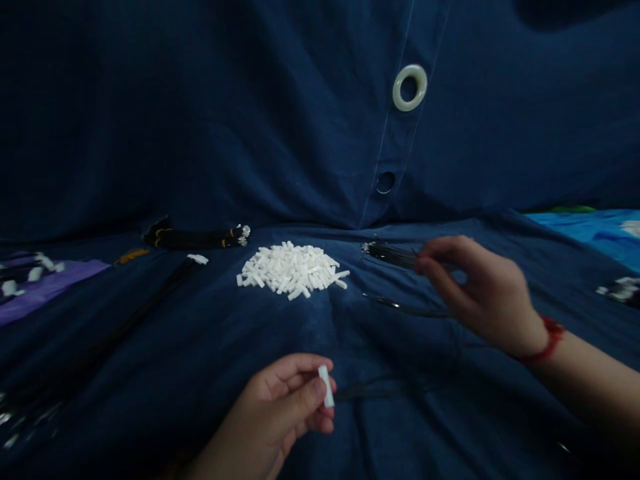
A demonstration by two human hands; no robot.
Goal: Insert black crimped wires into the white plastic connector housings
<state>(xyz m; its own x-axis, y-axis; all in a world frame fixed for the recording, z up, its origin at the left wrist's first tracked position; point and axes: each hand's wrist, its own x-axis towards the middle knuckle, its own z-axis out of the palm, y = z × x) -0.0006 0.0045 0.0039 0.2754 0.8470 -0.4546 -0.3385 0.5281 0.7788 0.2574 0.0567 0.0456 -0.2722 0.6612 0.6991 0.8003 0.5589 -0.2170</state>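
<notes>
My left hand [285, 407], low in the middle, is closed, with thumb and fingers pinching a small white plastic connector housing [326, 387]. Dark wires [370, 389] run rightward from behind that piece. To the right, my right hand [475, 293] has thumb and forefinger pinched together at a bundle of thin black wires [393, 255]; its fingertips are slightly blurred and seem to grip a wire. Metal tips show at the bundle's left end. Nearer me lies a separate black wire strand [410, 309] with shiny tips. A heap of white connector housings [293, 268] sits beyond my left hand.
Dark blue cloth [300, 340] covers the surface and rises behind, with a ring eyelet [410, 88]. At left lie a tied black wire bundle [200, 238], wires with a white end [170, 283] and a purple sheet [65, 283]. More white-ended pieces [623, 290] lie far right.
</notes>
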